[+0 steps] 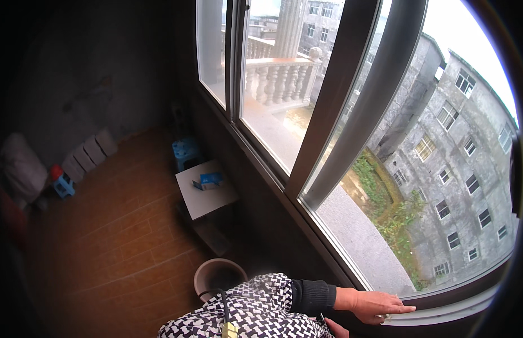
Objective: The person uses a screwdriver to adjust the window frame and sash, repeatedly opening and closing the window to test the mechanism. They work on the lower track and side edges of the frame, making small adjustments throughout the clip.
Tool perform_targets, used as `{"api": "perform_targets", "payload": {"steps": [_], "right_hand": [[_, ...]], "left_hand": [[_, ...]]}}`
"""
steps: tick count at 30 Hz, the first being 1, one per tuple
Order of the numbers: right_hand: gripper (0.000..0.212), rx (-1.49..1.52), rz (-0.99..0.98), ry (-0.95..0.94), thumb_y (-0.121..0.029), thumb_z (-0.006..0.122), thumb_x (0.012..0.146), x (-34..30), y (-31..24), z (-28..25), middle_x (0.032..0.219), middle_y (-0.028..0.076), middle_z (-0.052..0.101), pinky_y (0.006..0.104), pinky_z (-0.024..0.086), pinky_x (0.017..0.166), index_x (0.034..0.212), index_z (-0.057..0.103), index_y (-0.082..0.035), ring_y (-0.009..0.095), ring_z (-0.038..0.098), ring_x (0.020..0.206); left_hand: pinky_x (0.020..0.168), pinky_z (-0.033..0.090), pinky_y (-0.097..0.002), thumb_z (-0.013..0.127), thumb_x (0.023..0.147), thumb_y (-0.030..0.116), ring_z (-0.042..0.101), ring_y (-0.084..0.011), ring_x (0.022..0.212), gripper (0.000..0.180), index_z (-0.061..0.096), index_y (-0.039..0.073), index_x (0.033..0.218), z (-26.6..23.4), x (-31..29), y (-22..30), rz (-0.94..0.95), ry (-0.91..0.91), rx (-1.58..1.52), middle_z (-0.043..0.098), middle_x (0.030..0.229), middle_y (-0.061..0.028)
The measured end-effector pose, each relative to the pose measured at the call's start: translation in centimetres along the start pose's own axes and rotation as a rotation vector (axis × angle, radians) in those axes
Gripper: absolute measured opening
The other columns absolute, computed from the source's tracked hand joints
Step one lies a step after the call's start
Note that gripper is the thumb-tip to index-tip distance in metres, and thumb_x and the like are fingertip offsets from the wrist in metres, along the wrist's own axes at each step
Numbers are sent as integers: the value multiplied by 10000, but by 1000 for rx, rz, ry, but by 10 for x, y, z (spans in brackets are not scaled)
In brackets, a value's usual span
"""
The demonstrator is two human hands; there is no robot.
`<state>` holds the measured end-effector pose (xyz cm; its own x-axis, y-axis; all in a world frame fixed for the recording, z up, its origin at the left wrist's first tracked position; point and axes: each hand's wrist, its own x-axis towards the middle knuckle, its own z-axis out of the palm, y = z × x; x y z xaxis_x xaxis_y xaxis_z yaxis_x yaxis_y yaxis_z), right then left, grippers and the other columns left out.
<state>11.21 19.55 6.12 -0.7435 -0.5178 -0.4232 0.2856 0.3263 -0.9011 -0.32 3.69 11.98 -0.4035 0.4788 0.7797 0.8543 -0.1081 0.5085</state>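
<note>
While resting the left hand (369,304) on the white window rail (441,315) at lower right, one finger outstretched, with grip contents impossible to tell, as for the partly hidden right hand (336,329), seemingly at risk of pinching from any slip of the grey sash (380,84).

The scene is viewed from head height through the left of two fisheye lenses; the view is aimed downward; the sleeve (267,293) is caught close at the lower edge, the floor (126,231) farther off at left; the window (329,93) is taken in toward the right, with buildings (402,121) seen beyond.
</note>
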Motion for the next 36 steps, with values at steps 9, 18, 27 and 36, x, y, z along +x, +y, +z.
{"api": "perform_targets", "payload": {"steps": [9,18,27,36], "right_hand": [[444,-142,-104,6,-76,722,914,-4,4,-10,1107,158,744,333,541,916,1331,632,47,188,682,1046],[400,-511,-424,-12,-70,721,904,-2,24,-38,1182,194,732,353,552,944,1299,675,-26,264,720,1097],[394,-398,-209,-17,-71,714,924,11,49,-55,1177,185,731,347,560,927,1312,669,-23,241,717,1077],[411,-292,-218,-95,-100,717,957,17,19,-32,1122,164,736,333,571,875,1344,639,17,195,703,1020]], "left_hand": [[982,486,-420,580,1045,321,571,-289,1187,455,538,37,1398,-239,-141,9,-373,1211,821,552,1347,-154],[1141,338,-316,259,1009,792,493,-178,1312,975,545,-21,1464,-297,-230,-76,-900,1122,184,614,1387,-84],[1125,367,-321,252,1005,798,518,-161,1251,970,550,-4,1461,-286,-216,-55,-837,1056,213,610,1387,-72],[1108,390,-477,363,1059,644,493,-394,1284,654,462,174,1504,-217,-233,-41,-1068,1087,903,526,1325,-201]]}}
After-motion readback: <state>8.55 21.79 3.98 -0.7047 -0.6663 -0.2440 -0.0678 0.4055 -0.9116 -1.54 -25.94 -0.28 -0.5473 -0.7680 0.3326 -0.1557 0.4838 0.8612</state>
